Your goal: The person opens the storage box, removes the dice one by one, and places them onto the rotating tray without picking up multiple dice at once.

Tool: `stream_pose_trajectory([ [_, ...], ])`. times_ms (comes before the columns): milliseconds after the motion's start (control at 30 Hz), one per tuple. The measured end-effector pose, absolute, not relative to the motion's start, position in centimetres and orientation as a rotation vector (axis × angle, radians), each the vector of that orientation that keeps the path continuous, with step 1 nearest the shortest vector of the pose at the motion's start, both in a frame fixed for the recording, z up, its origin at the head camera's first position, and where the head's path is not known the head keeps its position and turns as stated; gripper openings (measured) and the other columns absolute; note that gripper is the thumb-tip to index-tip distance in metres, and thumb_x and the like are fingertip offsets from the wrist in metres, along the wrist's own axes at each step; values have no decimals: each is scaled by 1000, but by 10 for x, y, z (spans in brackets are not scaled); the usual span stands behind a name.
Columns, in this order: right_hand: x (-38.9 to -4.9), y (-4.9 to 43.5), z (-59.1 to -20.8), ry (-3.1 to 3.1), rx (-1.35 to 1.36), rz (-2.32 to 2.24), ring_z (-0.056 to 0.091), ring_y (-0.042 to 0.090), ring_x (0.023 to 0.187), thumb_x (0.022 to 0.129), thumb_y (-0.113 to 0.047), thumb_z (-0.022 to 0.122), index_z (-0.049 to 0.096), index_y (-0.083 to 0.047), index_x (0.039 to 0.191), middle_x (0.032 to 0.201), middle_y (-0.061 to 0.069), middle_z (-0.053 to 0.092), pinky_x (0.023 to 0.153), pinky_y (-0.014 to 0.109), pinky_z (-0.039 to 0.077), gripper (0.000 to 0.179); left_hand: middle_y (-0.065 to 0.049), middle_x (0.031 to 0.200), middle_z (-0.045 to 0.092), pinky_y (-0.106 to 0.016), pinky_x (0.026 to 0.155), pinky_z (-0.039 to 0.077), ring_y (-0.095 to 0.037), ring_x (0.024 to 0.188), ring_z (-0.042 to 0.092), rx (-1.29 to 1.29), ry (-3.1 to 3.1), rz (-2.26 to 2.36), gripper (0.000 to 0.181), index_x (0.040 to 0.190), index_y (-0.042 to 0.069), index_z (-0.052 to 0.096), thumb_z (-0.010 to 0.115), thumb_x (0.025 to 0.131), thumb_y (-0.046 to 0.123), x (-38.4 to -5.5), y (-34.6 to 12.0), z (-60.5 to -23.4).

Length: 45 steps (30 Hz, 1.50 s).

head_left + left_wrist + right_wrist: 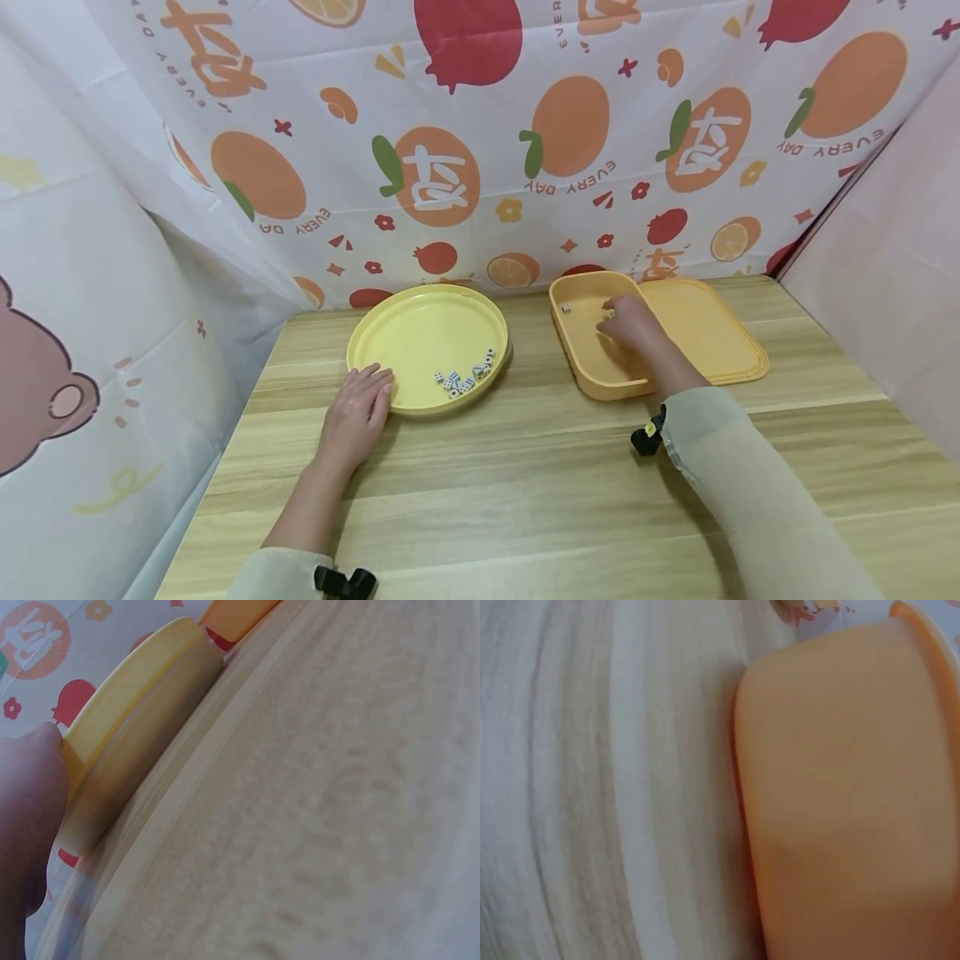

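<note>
My left hand (356, 412) rests on the near left rim of a round yellow tray (420, 333), fingers extended over the edge. In the left wrist view part of that hand (30, 802) lies against the tray's side (142, 712). Several small white dice (457, 383) with dark pips are grouped at the tray's near right side. My right hand (633, 325) reaches down into an orange rectangular box (592, 358), thumb and fingertips apart. Between them shows a small die (609, 314); I cannot tell whether they grip it. Another die (566, 308) lies at the box's far left corner.
An orange lid (693, 325) lies flat along the right side of the box. Both containers stand toward the back of the wooden table (480, 500), close to a fruit-print cloth (465, 167). The right wrist view mostly shows the box's outer wall (847, 795).
</note>
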State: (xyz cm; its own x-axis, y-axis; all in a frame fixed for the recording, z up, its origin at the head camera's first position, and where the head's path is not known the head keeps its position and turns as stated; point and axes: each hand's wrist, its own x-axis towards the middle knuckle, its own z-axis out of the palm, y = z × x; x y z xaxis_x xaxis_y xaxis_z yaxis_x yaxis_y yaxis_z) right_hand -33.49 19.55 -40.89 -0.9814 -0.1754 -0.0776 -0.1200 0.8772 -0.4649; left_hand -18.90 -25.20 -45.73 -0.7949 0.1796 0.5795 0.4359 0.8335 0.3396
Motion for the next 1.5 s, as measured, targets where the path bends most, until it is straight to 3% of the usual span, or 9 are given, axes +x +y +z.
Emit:
stream_pose_trajectory([
  [267,-337,195,-414,2932,-222,-572,54,34,119,90,-12,59,51,6,138,139,25,54,112,49,42,52,-16,119,70,-57,115,34,-36,124,57,-455,-2465,-630,27,113,-5,70,54,99,11,-190,-253,-458],
  [467,-336,193,-416,2957,-290,-565,57,32,115,95,-6,54,64,3,126,128,22,63,107,47,46,34,-16,119,70,-56,116,34,-36,125,57,-452,-2469,-632,27,113,-4,70,54,99,12,-189,-253,-458],
  [633,-335,192,-415,2941,-289,-602,57,29,110,89,-3,59,67,1,121,124,20,65,104,45,48,33,-16,119,70,-56,115,34,-35,125,57,-452,-2467,-632,27,113,-4,70,54,99,12,-189,-254,-457],
  [967,-332,196,-415,2928,-214,-533,62,30,93,86,-15,62,73,2,100,104,18,70,89,43,54,23,-16,121,69,-56,116,33,-35,126,56,-456,-2487,-618,28,114,-4,70,54,99,13,-189,-254,-458],
  [1267,-333,193,-415,2942,-226,-672,58,28,104,93,-12,61,70,1,115,120,18,66,98,45,52,27,-16,120,70,-56,115,34,-35,125,57,-455,-2484,-622,28,114,-5,70,54,99,12,-188,-253,-457],
  [1500,-329,190,-407,2943,-288,-966,60,28,101,94,-15,65,69,0,118,112,17,68,93,46,53,29,-16,121,69,-55,116,33,-35,126,56,-450,-2490,-620,28,115,-5,70,54,99,13,-188,-254,-456],
])
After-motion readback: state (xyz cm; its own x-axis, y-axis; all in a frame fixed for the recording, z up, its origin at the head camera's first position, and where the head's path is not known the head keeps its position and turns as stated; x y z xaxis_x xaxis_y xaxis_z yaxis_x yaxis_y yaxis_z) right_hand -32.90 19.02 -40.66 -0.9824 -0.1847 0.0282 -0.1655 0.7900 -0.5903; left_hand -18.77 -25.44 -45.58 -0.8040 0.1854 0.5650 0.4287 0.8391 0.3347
